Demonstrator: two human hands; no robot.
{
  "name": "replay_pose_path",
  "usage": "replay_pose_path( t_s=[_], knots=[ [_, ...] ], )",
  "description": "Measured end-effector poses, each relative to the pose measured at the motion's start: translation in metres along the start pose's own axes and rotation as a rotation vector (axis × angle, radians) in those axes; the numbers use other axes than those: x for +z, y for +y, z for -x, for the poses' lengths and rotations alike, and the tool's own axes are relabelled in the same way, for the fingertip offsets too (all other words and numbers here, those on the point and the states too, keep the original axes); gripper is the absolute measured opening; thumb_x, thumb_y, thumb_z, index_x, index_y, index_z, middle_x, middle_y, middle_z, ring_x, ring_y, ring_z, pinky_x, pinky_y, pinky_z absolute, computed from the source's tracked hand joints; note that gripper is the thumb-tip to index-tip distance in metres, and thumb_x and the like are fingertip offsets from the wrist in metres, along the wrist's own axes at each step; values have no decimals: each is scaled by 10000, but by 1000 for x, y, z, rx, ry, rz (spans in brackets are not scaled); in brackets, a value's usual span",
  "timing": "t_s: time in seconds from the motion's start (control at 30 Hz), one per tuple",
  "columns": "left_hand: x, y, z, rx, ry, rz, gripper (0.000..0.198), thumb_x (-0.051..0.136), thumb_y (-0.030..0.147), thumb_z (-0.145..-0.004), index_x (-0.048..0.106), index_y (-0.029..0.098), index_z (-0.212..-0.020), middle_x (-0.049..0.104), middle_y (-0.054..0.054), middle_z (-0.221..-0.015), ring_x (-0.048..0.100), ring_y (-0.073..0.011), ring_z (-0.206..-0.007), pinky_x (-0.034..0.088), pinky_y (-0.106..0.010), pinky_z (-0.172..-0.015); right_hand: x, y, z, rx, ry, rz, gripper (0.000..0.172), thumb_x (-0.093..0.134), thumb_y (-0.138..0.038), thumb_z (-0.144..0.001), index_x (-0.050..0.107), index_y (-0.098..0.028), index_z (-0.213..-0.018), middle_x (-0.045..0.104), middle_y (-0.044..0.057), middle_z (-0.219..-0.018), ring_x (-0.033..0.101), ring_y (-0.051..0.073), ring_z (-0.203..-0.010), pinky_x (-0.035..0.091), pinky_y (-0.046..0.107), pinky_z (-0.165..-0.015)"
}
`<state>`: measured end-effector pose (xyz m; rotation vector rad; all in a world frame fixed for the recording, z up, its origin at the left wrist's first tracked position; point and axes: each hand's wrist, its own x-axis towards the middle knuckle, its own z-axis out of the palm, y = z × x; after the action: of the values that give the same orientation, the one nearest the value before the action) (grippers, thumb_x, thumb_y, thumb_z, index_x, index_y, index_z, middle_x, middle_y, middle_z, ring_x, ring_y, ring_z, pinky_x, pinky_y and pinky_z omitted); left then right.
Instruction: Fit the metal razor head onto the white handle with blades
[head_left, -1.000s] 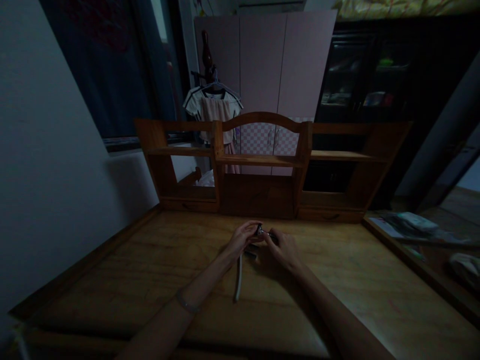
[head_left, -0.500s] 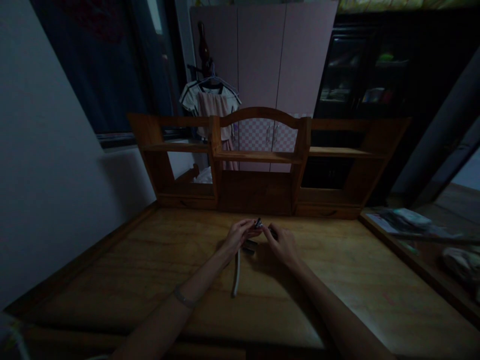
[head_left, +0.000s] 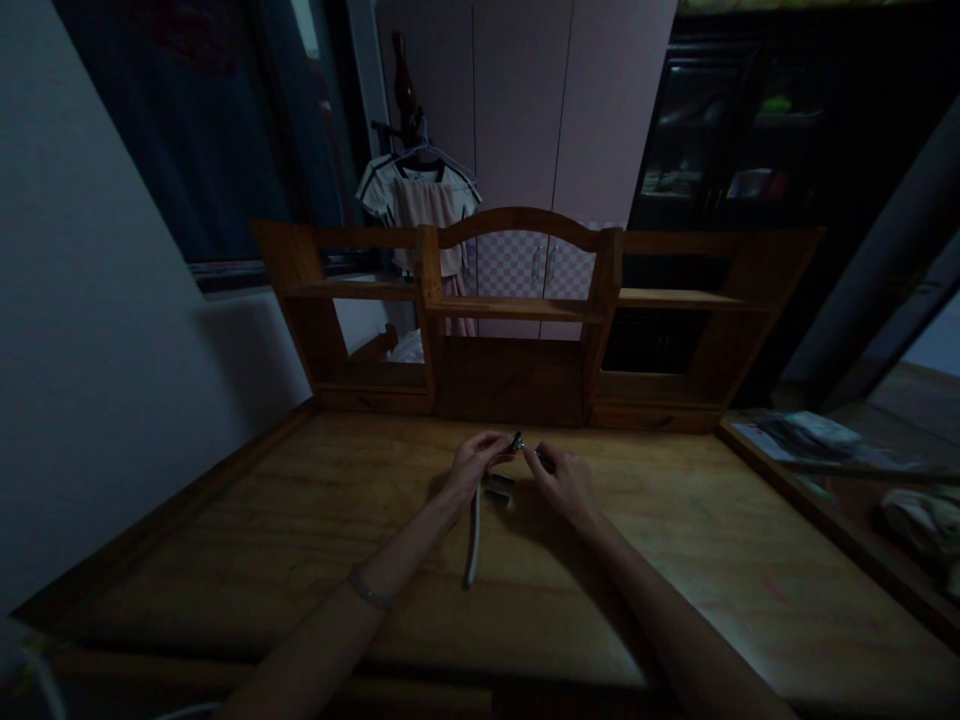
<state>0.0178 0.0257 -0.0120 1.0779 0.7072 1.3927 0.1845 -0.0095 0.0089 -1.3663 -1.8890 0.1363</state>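
Observation:
My left hand (head_left: pixel 471 465) is closed, its fingertips pinching a small black-and-silver part (head_left: pixel 517 441) over the desk. A short white cable (head_left: pixel 473 545) runs down from beneath this hand onto the wood; whether it joins the part is hidden. In my closed right hand (head_left: pixel 566 487) is a slim dark-handled tool (head_left: pixel 546 461), like a screwdriver, its shiny end pointing left at the part. Two small dark pieces (head_left: pixel 498 488) lie on the desk (head_left: pixel 360 540) just below my hands. Dim light hides their detail.
A wooden shelf unit (head_left: pixel 517 312) with drawers stands along the desk's back edge. Bags and papers (head_left: pixel 817 435) lie on a lower surface at the right. Clothes (head_left: pixel 424 200) hang behind the shelf, before a pink wardrobe (head_left: pixel 517 110). A white wall (head_left: pixel 97 350) borders the left.
My hands stay almost in place, still holding the part and the tool. The fingers shift slightly, and the view tilts a little.

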Motion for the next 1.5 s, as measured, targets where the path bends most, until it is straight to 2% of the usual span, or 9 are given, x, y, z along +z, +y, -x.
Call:
replay_pose_path(
  t_s=[0.2,0.9,1.13,1.5],
  knots=[
    [0,-2,-1,34,28,-86,279,759,337,-657,680,129,-825,701,-65,-851,655,-160,-770,520,-277,-726,0,0,0,-10,-2,-3,454,371,-515,-904,616,-184,-714,627,27,-617,555,125,-554,242,233,-509],
    [2,1,2,-46,62,-23,279,769,326,-647,685,118,-812,711,-85,-878,672,-177,-802,517,-320,-821,0,-1,1,-13,-1,10,456,368,-520,-903,633,-189,-735,634,30,-626,571,129,-576,260,228,-524],
    [-1,6,3,-84,111,83,216,726,286,-694,665,112,-805,719,-111,-854,682,-210,-810,513,-381,-856,-1,-1,1,-2,-4,2,462,364,-520,-902,639,-186,-739,637,34,-636,567,133,-572,261,232,-524],
    [2,-1,0,-2,43,-88,330,766,364,-642,688,114,-843,718,-91,-891,673,-188,-807,518,-349,-842,0,1,0,-4,1,26,473,369,-526,-899,634,-185,-707,617,24,-603,547,123,-544,257,231,-524]
  ],
)
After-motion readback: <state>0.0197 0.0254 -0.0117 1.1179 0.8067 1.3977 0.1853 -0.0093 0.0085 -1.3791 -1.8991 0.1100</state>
